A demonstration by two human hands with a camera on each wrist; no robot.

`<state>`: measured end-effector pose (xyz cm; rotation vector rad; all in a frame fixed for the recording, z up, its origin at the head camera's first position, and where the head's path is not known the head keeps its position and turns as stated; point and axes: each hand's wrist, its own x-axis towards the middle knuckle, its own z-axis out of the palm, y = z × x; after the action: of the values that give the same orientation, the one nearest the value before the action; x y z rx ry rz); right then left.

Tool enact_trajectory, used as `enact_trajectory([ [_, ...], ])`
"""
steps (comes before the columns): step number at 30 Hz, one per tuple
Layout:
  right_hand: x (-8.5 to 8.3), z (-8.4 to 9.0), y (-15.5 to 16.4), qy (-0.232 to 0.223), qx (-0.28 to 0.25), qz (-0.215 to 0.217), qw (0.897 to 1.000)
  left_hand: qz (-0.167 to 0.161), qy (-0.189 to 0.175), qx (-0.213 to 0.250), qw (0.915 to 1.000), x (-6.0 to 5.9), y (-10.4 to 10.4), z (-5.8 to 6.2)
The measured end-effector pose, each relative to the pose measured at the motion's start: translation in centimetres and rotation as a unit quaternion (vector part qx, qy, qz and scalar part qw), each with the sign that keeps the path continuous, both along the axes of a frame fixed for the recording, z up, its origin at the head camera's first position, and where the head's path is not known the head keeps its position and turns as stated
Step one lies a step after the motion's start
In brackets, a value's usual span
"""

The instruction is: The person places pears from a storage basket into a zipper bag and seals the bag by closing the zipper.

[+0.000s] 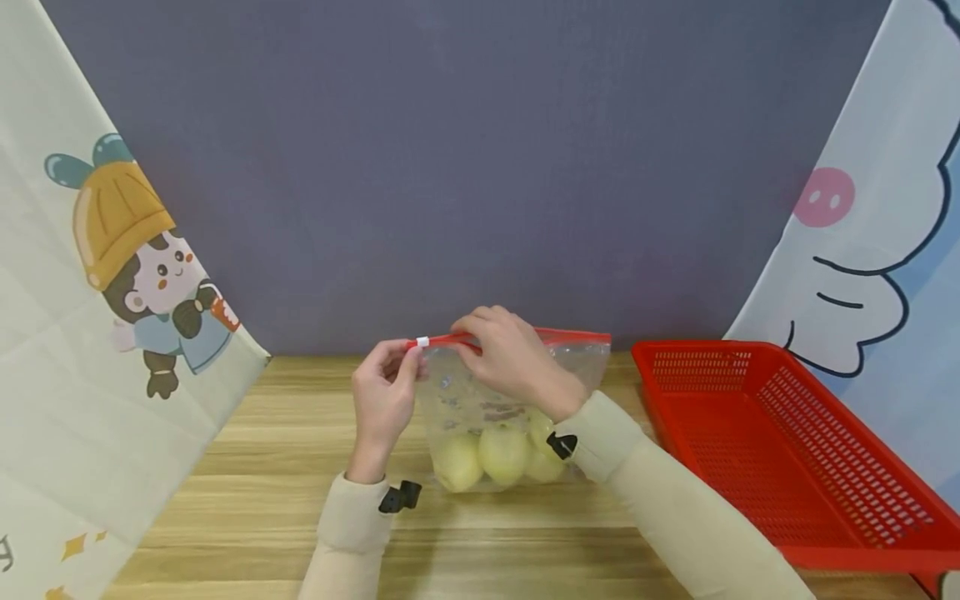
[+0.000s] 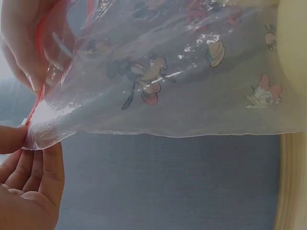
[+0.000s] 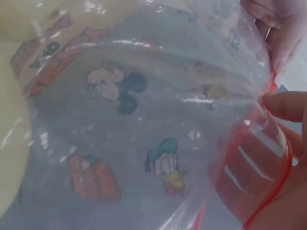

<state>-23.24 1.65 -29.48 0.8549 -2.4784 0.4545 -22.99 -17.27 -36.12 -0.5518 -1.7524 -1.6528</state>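
A clear zip bag (image 1: pixel 480 396) with printed cartoon figures stands on the wooden table, holding several pale yellow, rounded pieces (image 1: pixel 503 455) at its bottom; their exact kind is unclear. Along its top runs a red zip strip (image 1: pixel 585 337), with a white slider (image 1: pixel 422 342) near the left end. My left hand (image 1: pixel 384 392) pinches the top left corner beside the slider. My right hand (image 1: pixel 513 358) pinches the strip a little to the right. In the right wrist view, the right hand's thumb (image 3: pixel 288 105) presses on the strip, and its other fingers show through the plastic, behind the bag's front side.
A red plastic basket (image 1: pixel 795 467) with slotted walls stands to the right of the bag. Behind the wooden table (image 1: pixel 262 467) rises a dark grey backdrop (image 1: pixel 465 167). Printed cloths hang at the left (image 1: pixel 60 400) and right (image 1: pixel 885 100).
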Motion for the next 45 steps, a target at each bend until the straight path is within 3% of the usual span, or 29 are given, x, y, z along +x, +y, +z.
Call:
enact_trajectory([
  [6, -0.3, 0.1, -0.9, -0.038, -0.035, 0.019, 0.998, -0.007, 0.006, -0.005, 0.9999, 0.1, 0.1, 0.0],
  [12, -0.4, 0.2, -1.6, -0.049, -0.063, 0.053, 0.995, -0.009, -0.002, 0.0, 1.0, 0.2, 0.2, 0.1],
  [27, -0.3, 0.3, -2.5, -0.081, -0.043, 0.066, 0.994, -0.019, 0.013, -0.003, 0.9997, 0.3, 0.4, 0.1],
  [45, -0.2, 0.4, -3.0, -0.09, -0.03, 0.057, 0.994, -0.006, 0.017, -0.002, 0.9998, 0.5, 0.4, 0.2],
])
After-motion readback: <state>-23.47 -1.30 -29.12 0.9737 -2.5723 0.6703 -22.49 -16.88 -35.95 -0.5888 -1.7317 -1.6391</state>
